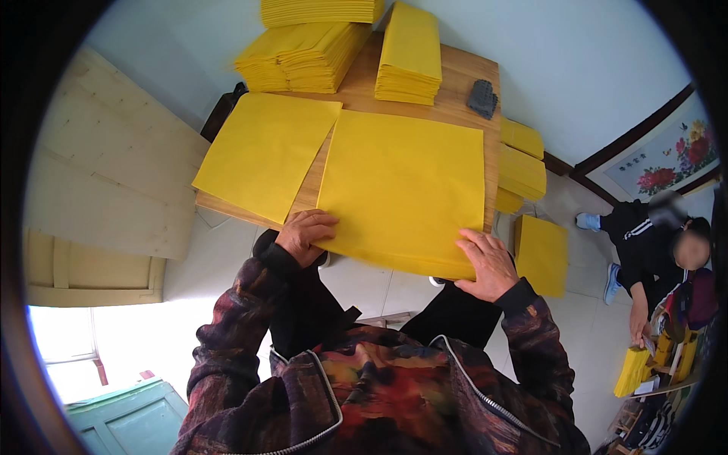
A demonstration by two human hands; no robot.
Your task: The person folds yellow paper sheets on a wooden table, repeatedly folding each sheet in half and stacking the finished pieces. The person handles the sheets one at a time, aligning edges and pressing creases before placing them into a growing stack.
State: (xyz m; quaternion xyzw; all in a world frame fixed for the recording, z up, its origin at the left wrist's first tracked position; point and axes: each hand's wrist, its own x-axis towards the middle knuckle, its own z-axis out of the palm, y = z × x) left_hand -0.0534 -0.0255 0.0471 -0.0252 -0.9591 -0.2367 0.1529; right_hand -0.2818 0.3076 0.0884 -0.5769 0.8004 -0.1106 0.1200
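A large yellow sheet (406,189) lies on the wooden table in front of me, its near edge bowing out past the table's front. My left hand (305,233) is closed on its near left corner, fingers curled over the top. At the near right corner, my right hand (487,263) pinches the edge, with fingers above and the thumb lower down. Left of this sheet lies another yellow sheet or thin stack (269,152), turned at an angle; neither hand touches it. Whether the material is paper or cloth, I cannot tell.
Folded yellow stacks (409,57) stand along the wooden table's (474,68) back, near a grey cloth (482,98). More yellow stacks (523,171) sit beyond its right side. A pale wooden board (114,152) leans at left. Another person (644,243) crouches at far right, handling yellow pieces.
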